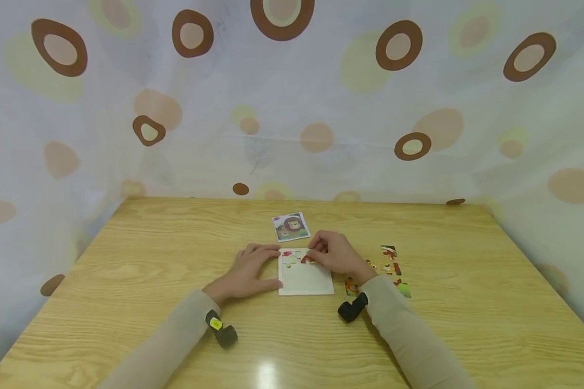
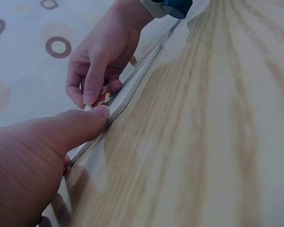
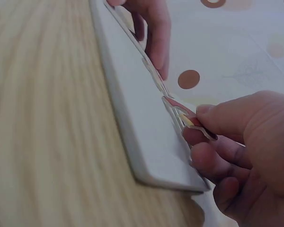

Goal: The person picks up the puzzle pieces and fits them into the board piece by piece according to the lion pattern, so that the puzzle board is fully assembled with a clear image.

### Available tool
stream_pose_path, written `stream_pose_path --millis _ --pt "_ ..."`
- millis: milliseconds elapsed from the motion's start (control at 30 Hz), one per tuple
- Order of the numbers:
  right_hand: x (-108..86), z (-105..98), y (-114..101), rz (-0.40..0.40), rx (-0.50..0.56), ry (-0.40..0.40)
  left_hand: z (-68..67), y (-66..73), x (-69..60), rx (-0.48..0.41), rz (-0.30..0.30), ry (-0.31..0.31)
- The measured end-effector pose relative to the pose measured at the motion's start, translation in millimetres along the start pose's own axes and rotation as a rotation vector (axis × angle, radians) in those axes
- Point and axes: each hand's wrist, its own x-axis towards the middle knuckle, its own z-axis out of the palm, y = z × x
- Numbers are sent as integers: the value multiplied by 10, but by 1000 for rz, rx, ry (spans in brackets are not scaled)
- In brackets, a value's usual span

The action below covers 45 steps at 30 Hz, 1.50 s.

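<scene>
A white puzzle tray (image 1: pixel 305 283) lies flat on the table, with light and pink puzzle pieces (image 1: pixel 290 259) fitted at its upper left. My left hand (image 1: pixel 248 273) rests along the tray's left side. Its thumb (image 2: pixel 83 126) is extended onto the rim, and the other fingers reach the top left corner. Between thumb and fingers, my right hand (image 1: pixel 338 253) pinches a dark red puzzle piece (image 1: pixel 307 260) over the tray's top row. In the right wrist view the piece (image 3: pixel 189 116) is tilted, one end near the tray's surface; the fingers cover part of it.
A picture card of a lion (image 1: pixel 292 227) lies just beyond the tray. Several loose puzzle pieces (image 1: pixel 403 289) are spread to the right, some partly hidden by the right wrist. A patterned curtain (image 1: pixel 292 162) hangs behind the wooden table (image 1: pixel 175 237).
</scene>
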Motion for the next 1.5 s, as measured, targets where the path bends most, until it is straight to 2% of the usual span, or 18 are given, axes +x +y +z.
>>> stream_pose_path --millis 200,433,567,733,967,1367,1500 --pt "45 90 -29 -13 -42 21 10 -10 12 -4 -5 0" --pt "78 108 -109 29 -98 49 4 -19 27 10 4 4" --pt "97 140 -152 48 -97 44 -28 -14 2 9 -10 10" --pt "80 170 -186 120 -86 75 -50 5 -5 -9 -7 -2" --pt "86 214 -155 118 -102 107 -31 -8 -7 -3 -11 9" --pt "63 275 -207 207 -120 190 -22 16 -9 -26 -9 0" --pt "67 282 -220 202 -137 212 -14 7 -5 -22 -6 4"
